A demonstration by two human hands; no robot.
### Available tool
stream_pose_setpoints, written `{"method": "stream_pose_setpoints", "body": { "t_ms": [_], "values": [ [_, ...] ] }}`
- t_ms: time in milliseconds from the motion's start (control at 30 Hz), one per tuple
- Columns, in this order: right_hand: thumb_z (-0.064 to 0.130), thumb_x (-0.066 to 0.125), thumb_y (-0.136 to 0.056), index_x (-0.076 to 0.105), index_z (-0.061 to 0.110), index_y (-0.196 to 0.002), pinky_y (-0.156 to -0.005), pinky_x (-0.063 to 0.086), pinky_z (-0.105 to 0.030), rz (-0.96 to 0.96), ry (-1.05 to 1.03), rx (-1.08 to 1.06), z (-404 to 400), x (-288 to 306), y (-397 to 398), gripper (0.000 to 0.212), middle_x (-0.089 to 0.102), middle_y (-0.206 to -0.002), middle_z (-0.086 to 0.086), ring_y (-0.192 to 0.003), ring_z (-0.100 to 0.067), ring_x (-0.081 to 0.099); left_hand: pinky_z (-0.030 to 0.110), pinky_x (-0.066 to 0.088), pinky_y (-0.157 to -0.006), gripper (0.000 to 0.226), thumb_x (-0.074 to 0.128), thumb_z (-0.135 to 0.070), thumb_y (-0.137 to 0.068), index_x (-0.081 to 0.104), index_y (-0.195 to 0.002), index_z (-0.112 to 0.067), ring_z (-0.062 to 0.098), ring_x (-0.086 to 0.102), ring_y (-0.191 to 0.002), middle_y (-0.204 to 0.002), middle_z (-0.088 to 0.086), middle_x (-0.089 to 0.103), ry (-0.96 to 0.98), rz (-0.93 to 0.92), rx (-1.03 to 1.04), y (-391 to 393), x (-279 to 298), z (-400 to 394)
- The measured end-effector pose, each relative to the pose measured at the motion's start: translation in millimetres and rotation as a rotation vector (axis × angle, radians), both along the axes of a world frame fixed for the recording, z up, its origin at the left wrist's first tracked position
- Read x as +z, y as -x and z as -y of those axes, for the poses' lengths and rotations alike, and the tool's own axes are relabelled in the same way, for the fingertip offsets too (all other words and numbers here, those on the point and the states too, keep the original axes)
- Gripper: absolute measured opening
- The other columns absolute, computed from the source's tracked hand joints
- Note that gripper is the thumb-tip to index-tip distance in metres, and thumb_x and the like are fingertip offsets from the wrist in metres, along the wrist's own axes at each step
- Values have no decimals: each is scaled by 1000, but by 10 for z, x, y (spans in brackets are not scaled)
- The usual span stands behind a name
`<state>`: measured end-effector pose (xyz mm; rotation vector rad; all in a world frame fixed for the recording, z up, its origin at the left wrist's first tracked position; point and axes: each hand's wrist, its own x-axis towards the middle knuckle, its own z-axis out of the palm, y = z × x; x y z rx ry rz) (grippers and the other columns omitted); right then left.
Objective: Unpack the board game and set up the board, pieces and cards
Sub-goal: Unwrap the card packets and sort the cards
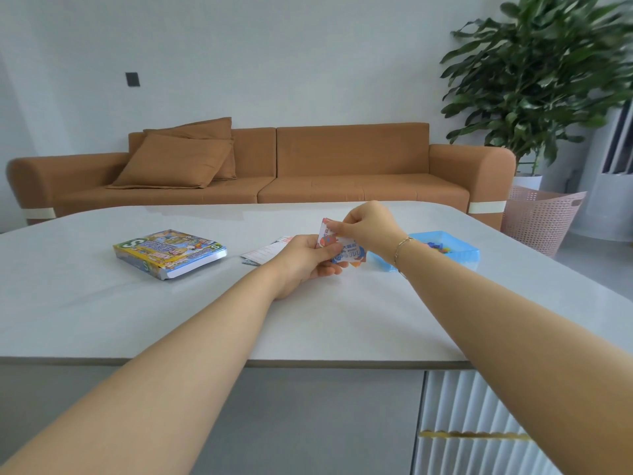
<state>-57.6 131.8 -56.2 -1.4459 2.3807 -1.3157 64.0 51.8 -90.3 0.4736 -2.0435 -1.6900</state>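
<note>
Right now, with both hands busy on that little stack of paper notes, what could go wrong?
1. The left hand grips the stack of printed paper notes while the right hand pinches one corner above the white table; loose notes might slip and scatter.
2. The right wrist hangs close to the shallow blue plastic tray of small coloured pieces; a careless move could knock it.
</note>
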Motion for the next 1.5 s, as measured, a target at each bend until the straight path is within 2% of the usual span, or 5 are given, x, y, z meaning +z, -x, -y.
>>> {"method": "stream_pose_setpoints", "body": {
  "t_ms": [267,867,1100,1300,1500],
  "values": [
    [24,63,-90,68,10,-78,-66,51,-31,-58,-1,36,11,3,54,19,60,-68,0,-67,-18,57,13,52,-59,21,55,-15,-96,58,-110,-1,3,64,-55,-83,10,67,-15,-7,10,6,-3,-2],
    [46,66,-83,70,5,-77,-62,51,-37,-208,21,-44,29,-2,88,42,69,-74,-8,-67,-21,59,12,51,-58,21,54,-19,-96,60,-110,-4,2,63,-56,-84,9,68,12,15,11,-4,7,-21],
    [17,64,-89,68,12,-79,-68,54,-32,-109,47,47,12,52,68,12,62,-74,1,-75,-19,61,11,51,-59,12,54,-17,-96,62,-100,-9,1,62,-55,-83,8,68,9,10,13,-1,5,-16],
    [39,71,-82,71,4,-75,-56,48,-32,-19,59,50,-11,37,68,36,65,-68,-8,-59,-19,57,12,52,-60,14,54,-17,-96,61,-104,-7,1,63,-55,-83,8,68,18,10,11,-3,6,-21],
    [20,65,-88,70,10,-81,-65,56,-30,-58,37,41,20,55,70,13,66,-80,-4,-76,-20,64,12,51,-59,12,54,-17,-96,62,-99,-9,1,63,-55,-82,8,68,13,7,10,-1,2,-15]
  ]
}}
